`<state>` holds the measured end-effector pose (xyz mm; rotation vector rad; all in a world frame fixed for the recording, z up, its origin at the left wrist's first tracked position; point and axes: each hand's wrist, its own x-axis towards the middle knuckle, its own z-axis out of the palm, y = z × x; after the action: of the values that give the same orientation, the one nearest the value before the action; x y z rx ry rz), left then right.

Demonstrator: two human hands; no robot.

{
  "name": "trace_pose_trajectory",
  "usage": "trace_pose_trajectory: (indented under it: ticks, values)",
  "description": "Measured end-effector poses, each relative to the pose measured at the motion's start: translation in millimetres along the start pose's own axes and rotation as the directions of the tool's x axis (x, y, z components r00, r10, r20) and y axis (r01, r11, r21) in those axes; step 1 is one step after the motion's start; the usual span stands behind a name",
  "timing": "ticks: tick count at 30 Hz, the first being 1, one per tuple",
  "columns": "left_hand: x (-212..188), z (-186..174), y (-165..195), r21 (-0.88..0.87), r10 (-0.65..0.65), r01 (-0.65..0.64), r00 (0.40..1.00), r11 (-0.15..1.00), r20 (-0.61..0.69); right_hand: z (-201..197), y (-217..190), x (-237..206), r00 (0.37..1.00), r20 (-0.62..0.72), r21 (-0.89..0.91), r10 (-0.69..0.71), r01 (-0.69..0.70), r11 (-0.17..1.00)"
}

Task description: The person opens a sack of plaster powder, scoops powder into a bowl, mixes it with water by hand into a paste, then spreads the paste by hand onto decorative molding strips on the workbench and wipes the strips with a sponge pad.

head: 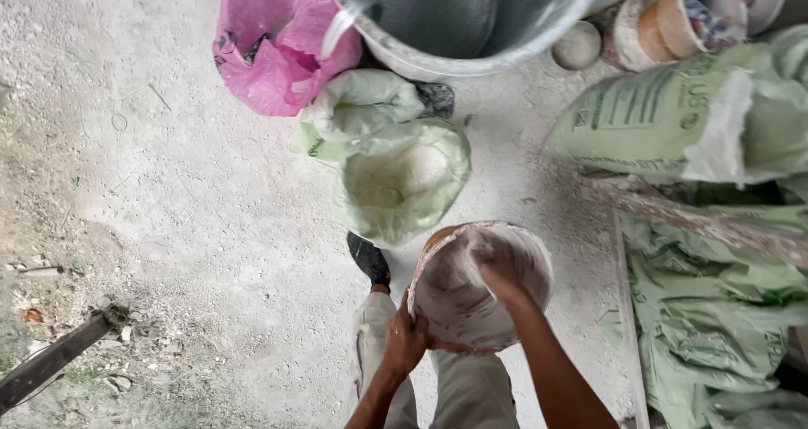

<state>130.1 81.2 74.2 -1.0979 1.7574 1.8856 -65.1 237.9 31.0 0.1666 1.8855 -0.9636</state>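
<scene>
Plaster-smeared bucket gripped at its rim by the left hand, right hand inside, grip unclear, beside an open sack

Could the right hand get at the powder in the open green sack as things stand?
Probably yes. The right hand is inside the white bucket, which the left hand holds by the rim. The green sack lies just beyond the bucket, its mouth open upward, with nothing covering it.

Outdoor building site, dusty concrete ground, green cement sacks, plaster-caked buckets, metal tub
</scene>
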Motion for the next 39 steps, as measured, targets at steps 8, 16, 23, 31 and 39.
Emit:
trace_pose_trajectory:
  ticks: [8,16,23,31,39]
  values:
    - [-41,43,65,-0.058,0.109,-0.106,0.993,0.993,0.038,-30,-17,-67,0.926,-0.107,-0.906,-0.362,0.059,0.420]
    - [-40,77,73,-0.078,0.012,-0.005,0.995,0.997,0.097,-22,-29,-57,0.886,-0.321,-0.683,-0.336,0.029,0.730]
    - [-44,69,84,-0.030,0.251,-0.250,0.964,0.968,0.091,-46,-25,-72,0.923,-0.076,-0.807,-0.376,0.165,0.567]
    - [-80,54,156,-0.191,-0.002,0.051,0.968,0.980,0.250,-52,-81,-142,0.847,0.143,-0.861,-0.513,0.362,0.358]
    - [-111,52,177,-0.223,0.032,0.020,0.973,0.974,0.227,-100,-85,-164,0.982,-0.143,-0.910,-0.125,-0.080,0.407]
